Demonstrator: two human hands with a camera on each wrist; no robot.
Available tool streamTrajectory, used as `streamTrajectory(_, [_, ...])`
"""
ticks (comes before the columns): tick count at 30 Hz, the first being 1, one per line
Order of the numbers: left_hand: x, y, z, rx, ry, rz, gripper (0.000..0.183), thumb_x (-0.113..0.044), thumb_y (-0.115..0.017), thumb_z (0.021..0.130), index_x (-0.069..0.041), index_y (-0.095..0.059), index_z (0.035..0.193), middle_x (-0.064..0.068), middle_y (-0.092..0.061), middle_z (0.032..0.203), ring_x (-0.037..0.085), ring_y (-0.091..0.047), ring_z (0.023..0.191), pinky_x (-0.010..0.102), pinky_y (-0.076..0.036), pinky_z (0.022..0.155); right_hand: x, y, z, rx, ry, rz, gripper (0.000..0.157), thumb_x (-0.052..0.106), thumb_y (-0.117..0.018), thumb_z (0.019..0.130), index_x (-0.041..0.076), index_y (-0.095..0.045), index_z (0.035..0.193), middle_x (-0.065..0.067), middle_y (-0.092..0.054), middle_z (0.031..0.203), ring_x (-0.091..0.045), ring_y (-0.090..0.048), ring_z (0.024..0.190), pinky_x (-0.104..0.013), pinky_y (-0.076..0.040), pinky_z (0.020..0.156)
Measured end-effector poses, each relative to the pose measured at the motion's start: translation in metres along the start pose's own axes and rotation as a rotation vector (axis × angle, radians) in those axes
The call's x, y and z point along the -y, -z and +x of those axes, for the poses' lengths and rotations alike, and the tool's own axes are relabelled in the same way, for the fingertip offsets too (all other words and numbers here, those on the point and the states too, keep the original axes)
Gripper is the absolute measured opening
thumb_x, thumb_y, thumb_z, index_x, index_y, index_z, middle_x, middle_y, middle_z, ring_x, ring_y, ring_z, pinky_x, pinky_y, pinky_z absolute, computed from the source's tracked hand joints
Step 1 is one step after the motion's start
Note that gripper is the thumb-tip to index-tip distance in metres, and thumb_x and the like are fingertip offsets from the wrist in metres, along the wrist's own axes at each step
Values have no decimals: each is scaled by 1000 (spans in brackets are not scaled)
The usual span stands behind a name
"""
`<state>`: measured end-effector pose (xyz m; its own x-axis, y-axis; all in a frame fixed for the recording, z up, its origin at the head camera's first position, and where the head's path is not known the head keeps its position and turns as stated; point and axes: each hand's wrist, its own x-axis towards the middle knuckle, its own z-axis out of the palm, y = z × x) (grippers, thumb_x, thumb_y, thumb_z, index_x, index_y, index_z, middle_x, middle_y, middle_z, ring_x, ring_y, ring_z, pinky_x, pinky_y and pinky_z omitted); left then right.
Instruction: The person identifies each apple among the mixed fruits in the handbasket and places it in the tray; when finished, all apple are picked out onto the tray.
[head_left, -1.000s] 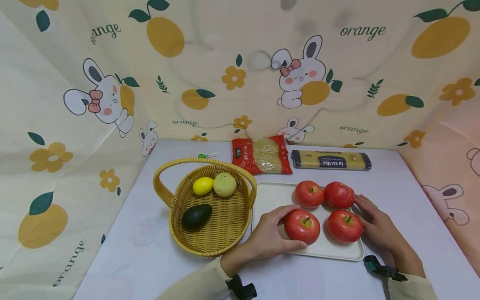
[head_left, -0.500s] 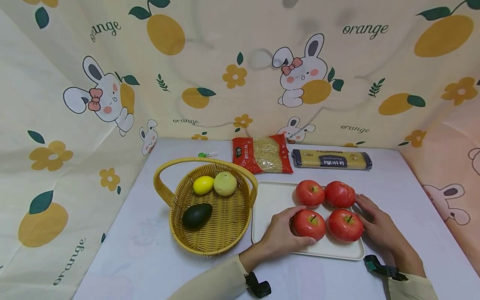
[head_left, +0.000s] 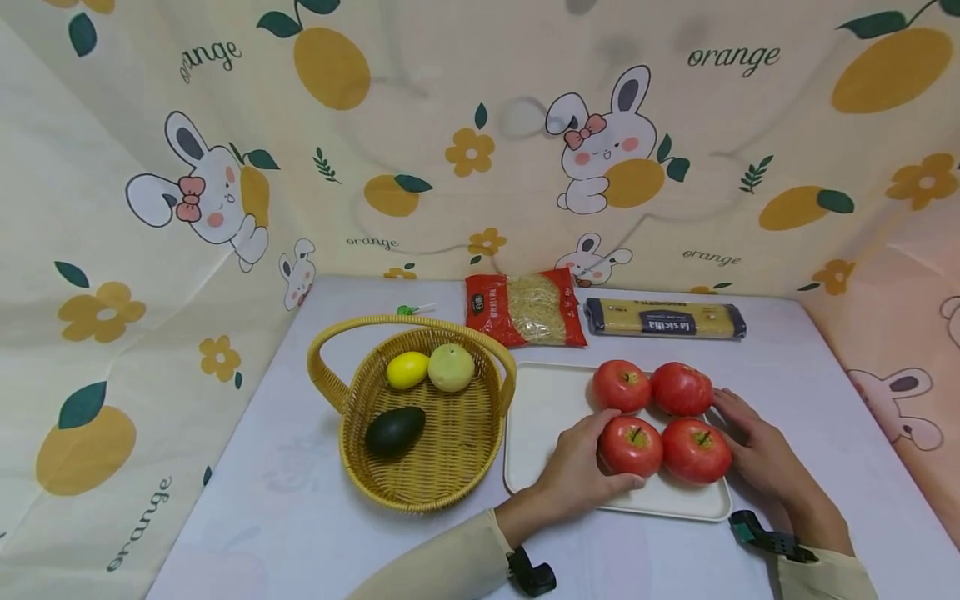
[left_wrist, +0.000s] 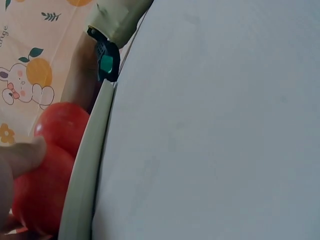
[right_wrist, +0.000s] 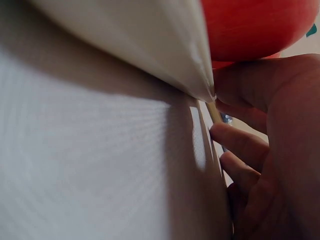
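Observation:
In the head view my left hand (head_left: 573,468) grips the front-left red apple (head_left: 631,446), its thumb along the near side and its fingers behind. That apple sits against the front-right apple (head_left: 696,451) on a white tray (head_left: 546,417). Behind these two are a back-left apple (head_left: 621,386) and a back-right apple (head_left: 681,389). My right hand (head_left: 765,450) rests at the tray's right edge, fingers loosely bent beside the right-hand apples. From the right wrist, the right hand's fingers (right_wrist: 242,145) show low beside the tray rim (right_wrist: 165,55), under a red apple (right_wrist: 260,27).
Left of the tray stands a wicker basket (head_left: 442,475) with a tall handle, holding a yellow lemon (head_left: 407,370), a pale green round fruit (head_left: 451,367) and a dark avocado (head_left: 395,431). Behind lie a red noodle bag (head_left: 525,308), a spaghetti pack (head_left: 666,319) and a small green item (head_left: 415,309).
My left hand has slid the front-left apple rightward across the tray until it meets the front-right apple, which has shifted slightly right. My right hand has hardly moved.

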<state>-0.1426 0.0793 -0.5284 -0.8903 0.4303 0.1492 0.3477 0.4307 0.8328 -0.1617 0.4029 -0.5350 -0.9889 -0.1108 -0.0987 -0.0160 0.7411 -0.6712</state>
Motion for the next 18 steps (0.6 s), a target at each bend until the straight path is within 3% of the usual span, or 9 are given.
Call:
streamTrajectory(5, [-4,-1,0,-22,1,76,87,-38,-94,87,-17,-50,159,-1,-65,149,12,-62,135,33,-53,113,1,2,0,5,1,5,71,30,-61,112,5,-31,171,-35,-21,176,-62,-10,163,-92,-23,111])
streamTrajectory(10, [-7,2,-1,1,18,95,91,-38,-94,87,-16,-48,162,1,-62,155,15,-60,141,34,-51,118,1,1,0,10,-15,0,72,30,-61,112,7,-30,172,-35,-20,176,-63,-12,162,-92,-27,109])
streamTrajectory(15, [-13,12,-4,48,31,100,95,-39,-93,88,-13,-44,165,3,-58,160,16,-57,146,36,-48,122,0,1,-1,3,2,-8,71,29,-62,112,7,-31,172,-36,-21,175,-63,-12,162,-92,-28,108])
streamTrajectory(18, [-18,23,-8,61,-9,105,90,-39,-91,90,-11,-47,163,4,-58,161,16,-57,147,36,-48,122,0,2,-1,-1,6,-10,71,28,-61,112,7,-31,172,-37,-21,175,-63,-12,162,-92,-27,109])
